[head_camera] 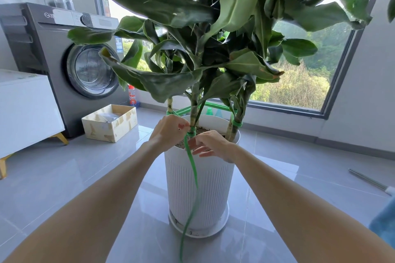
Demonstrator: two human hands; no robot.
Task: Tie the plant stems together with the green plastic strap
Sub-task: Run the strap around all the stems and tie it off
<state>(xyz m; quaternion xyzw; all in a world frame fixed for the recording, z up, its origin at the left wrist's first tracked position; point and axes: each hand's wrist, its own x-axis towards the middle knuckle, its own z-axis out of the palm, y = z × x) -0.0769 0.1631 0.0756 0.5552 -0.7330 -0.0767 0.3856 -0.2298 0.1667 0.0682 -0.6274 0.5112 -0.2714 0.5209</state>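
The left hand (168, 129) has its grip pinched on the green strap (193, 168) at the middle stem (194, 110), the right hand (210, 143) loose-fingered at 4 o'clock.

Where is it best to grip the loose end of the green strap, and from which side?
Probably pinch the green strap just below its wrap on the front stem, from the right: the tail hangs free there, and the left hand holds the wrap's left side.

Two hands: left hand (168, 129), right hand (211, 144). One green strap (193, 168). Three stems (194, 111) in view, perhaps a fourth hidden. One pot (198, 188), one washing machine (42, 49), one box (111, 128), one window (310, 70).
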